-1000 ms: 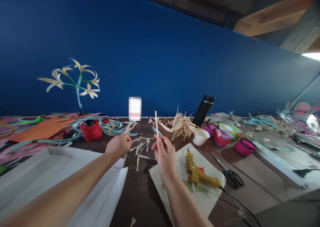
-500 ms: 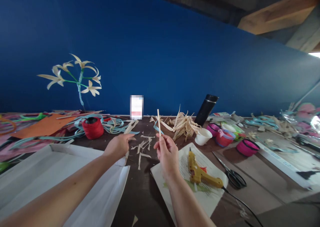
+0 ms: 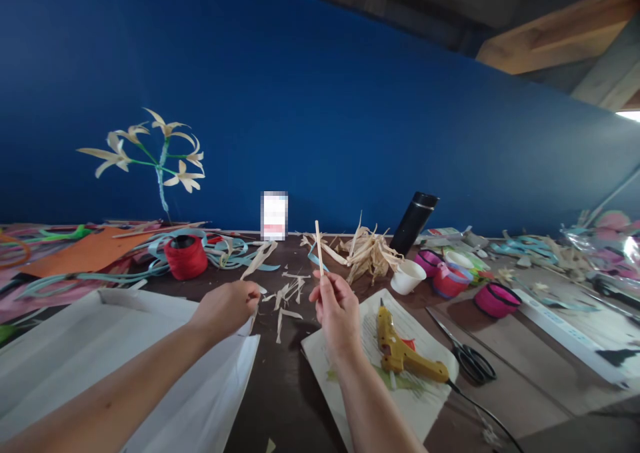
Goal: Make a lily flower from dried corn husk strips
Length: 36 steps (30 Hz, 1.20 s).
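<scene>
My right hand pinches a thin pale stick, held upright above the table. My left hand is closed, its fingers curled in beside the white paper sheet; a small pale tip shows past the fingers, too small to name. Scraps of dried husk lie on the table between my hands. Beyond my right hand sits a bunch of dried husks. A yellow glue gun rests on a printed page by my right forearm, with black-handled scissors to its right.
A red spool stands at the left among blue strips. Behind it rises a husk flower spray against the blue wall. A white cup, a black bottle, pink tape rolls and a power strip are at the right.
My left hand has drawn back toward me and its fingers have curled in from a pointing shape. My right hand keeps the stick in nearly the same place.
</scene>
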Each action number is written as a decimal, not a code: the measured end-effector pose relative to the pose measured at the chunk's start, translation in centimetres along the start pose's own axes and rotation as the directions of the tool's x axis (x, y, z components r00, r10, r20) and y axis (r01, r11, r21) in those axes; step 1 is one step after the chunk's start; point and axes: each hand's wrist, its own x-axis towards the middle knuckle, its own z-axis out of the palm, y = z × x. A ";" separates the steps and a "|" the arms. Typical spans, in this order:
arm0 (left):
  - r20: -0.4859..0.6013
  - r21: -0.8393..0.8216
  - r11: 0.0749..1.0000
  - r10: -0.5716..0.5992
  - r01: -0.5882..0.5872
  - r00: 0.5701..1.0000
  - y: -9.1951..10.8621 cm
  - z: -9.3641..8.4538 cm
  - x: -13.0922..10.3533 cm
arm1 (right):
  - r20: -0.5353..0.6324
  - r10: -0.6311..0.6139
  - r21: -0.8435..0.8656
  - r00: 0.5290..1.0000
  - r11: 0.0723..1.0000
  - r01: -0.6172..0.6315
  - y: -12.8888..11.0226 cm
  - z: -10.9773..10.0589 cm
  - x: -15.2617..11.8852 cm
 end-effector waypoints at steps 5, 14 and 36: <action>-0.005 0.039 0.999 0.023 -0.022 1.000 -1.4 0.4 -1.0 | 0.017 -0.009 -0.017 1.000 1.000 0.009 -0.1 0.0 -0.2; -0.021 -0.010 1.000 0.007 -0.007 1.000 -0.5 0.6 -0.1 | 0.019 -0.006 -0.021 1.000 1.000 0.007 0.1 -0.1 -0.1; 0.057 -0.332 0.934 -0.119 0.131 0.991 1.4 3.3 3.2 | 0.003 -0.063 -0.114 0.998 0.992 0.063 0.4 -0.2 -0.1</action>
